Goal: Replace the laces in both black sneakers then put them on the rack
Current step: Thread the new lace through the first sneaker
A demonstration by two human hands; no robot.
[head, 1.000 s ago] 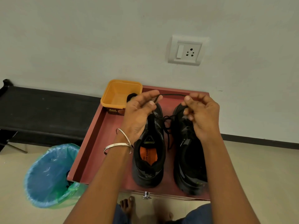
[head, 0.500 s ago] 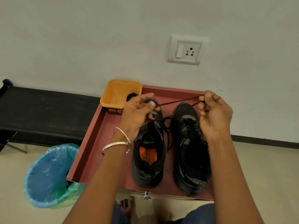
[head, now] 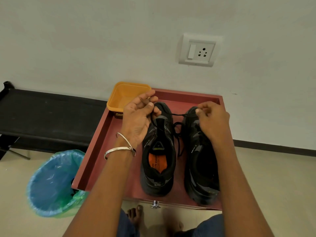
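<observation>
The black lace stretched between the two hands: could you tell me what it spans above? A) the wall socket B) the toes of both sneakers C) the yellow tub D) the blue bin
B: the black lace runs from the left hand to the right hand over the sneakers' toes.

The scene is evenly and softly lit; only faint shadows are cast. Detail in the black sneakers is lost. Edges are bent by wide-angle distortion.

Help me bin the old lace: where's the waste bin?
The blue-lined waste bin stands on the floor at lower left of the head view, against the near left corner of the red tray, below the black bench.
</observation>
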